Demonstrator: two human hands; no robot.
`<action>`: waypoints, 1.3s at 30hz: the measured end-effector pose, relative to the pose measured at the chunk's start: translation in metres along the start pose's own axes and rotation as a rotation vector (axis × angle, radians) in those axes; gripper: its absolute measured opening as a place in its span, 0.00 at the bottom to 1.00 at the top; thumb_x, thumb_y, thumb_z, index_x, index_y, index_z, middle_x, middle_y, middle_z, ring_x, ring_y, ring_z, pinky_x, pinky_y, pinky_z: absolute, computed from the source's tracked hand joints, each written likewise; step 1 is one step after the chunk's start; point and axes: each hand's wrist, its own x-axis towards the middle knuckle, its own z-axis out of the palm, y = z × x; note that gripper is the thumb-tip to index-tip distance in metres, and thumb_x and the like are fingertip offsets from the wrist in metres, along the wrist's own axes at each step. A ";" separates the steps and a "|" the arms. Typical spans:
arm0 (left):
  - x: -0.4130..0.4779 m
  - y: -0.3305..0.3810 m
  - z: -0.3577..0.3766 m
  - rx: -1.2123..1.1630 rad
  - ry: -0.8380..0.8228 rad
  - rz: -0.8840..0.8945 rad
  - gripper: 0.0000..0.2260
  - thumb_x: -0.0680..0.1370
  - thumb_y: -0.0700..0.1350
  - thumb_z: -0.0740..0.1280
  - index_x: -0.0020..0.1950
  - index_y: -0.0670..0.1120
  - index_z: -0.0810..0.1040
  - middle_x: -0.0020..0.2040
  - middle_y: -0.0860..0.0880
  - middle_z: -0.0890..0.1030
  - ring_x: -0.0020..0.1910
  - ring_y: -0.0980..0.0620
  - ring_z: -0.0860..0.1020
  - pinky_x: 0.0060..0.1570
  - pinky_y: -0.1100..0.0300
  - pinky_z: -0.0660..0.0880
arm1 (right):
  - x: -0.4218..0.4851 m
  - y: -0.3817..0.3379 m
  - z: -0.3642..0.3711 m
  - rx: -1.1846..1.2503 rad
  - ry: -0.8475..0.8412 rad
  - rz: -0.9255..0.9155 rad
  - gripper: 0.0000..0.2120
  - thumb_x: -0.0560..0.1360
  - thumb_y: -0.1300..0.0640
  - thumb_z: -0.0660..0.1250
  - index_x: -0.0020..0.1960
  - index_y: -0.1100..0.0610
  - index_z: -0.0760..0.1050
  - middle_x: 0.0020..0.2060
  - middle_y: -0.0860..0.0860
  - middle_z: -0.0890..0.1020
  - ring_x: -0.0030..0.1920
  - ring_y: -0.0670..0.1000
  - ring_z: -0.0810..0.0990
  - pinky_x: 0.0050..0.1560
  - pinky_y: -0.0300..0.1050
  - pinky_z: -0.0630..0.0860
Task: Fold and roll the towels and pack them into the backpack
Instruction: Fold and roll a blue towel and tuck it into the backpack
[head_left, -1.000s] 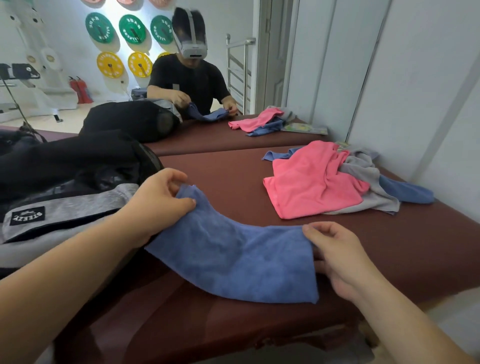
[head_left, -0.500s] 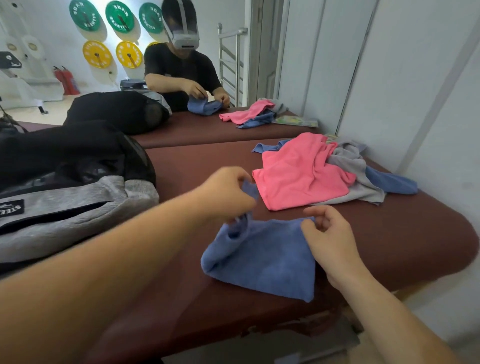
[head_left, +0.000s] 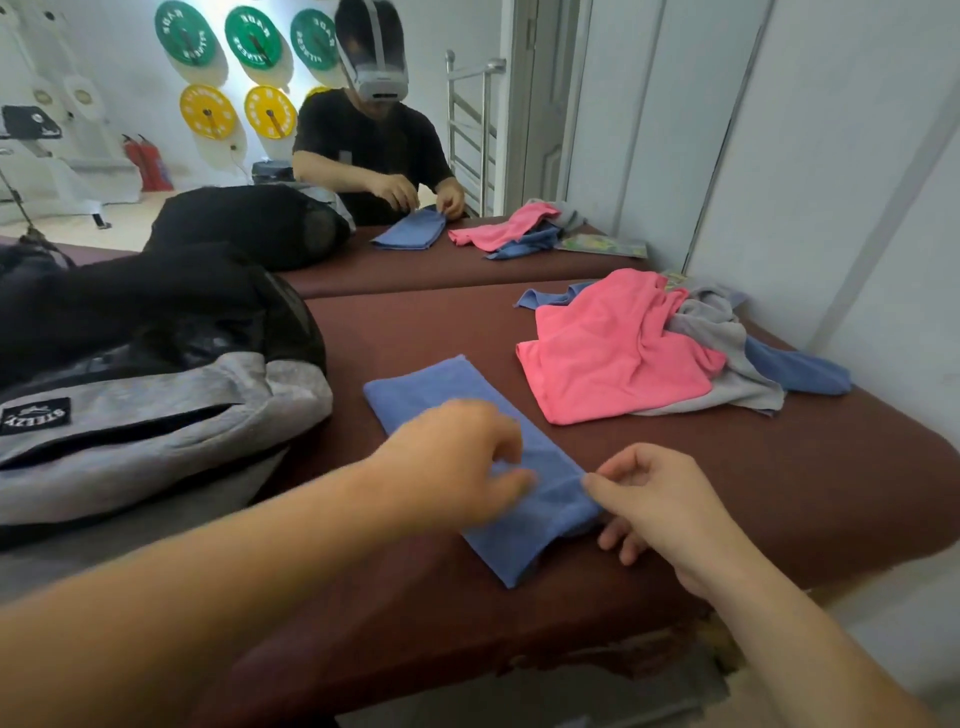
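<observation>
A blue towel (head_left: 441, 395) lies folded into a long strip on the brown padded table (head_left: 727, 478), running from the middle toward the near edge. My left hand (head_left: 452, 457) rests on the strip's near half, fingers curled and pressing the cloth. My right hand (head_left: 654, 499) pinches the strip's right edge between thumb and finger. The black and grey backpack (head_left: 156, 410) lies on its side at the left, touching the table's left part. A pile of pink (head_left: 613, 348), grey (head_left: 727, 332) and blue (head_left: 800, 369) towels sits at the right.
A mirror along the table's far edge reflects a person wearing a headset (head_left: 374, 57), the backpack and the towels. A white wall (head_left: 831, 156) stands close on the right. The table's near edge (head_left: 519, 649) is worn and torn.
The blue towel went from being held up wide between both hands to lying flat as a folded strip. My left hand swung right, across to my right hand, then came down on the cloth.
</observation>
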 end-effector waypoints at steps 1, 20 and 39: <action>-0.021 0.012 0.014 0.030 -0.053 0.055 0.17 0.74 0.65 0.66 0.54 0.54 0.78 0.52 0.56 0.79 0.50 0.53 0.78 0.49 0.53 0.78 | -0.001 -0.001 0.000 -0.008 -0.008 -0.001 0.07 0.76 0.64 0.74 0.46 0.64 0.76 0.30 0.60 0.80 0.24 0.58 0.79 0.21 0.43 0.71; -0.092 -0.013 0.066 0.093 0.349 0.328 0.08 0.84 0.48 0.63 0.49 0.49 0.80 0.45 0.52 0.78 0.41 0.48 0.76 0.41 0.51 0.75 | -0.029 0.000 0.015 -0.743 -0.351 -0.760 0.23 0.62 0.28 0.74 0.48 0.43 0.81 0.45 0.39 0.76 0.49 0.43 0.75 0.50 0.41 0.74; -0.113 -0.021 0.073 0.112 0.500 0.252 0.08 0.83 0.45 0.65 0.58 0.46 0.83 0.52 0.49 0.81 0.40 0.47 0.76 0.38 0.50 0.76 | -0.020 0.004 0.019 -0.618 -0.335 -0.936 0.09 0.80 0.49 0.66 0.53 0.50 0.84 0.47 0.40 0.80 0.46 0.43 0.81 0.47 0.44 0.78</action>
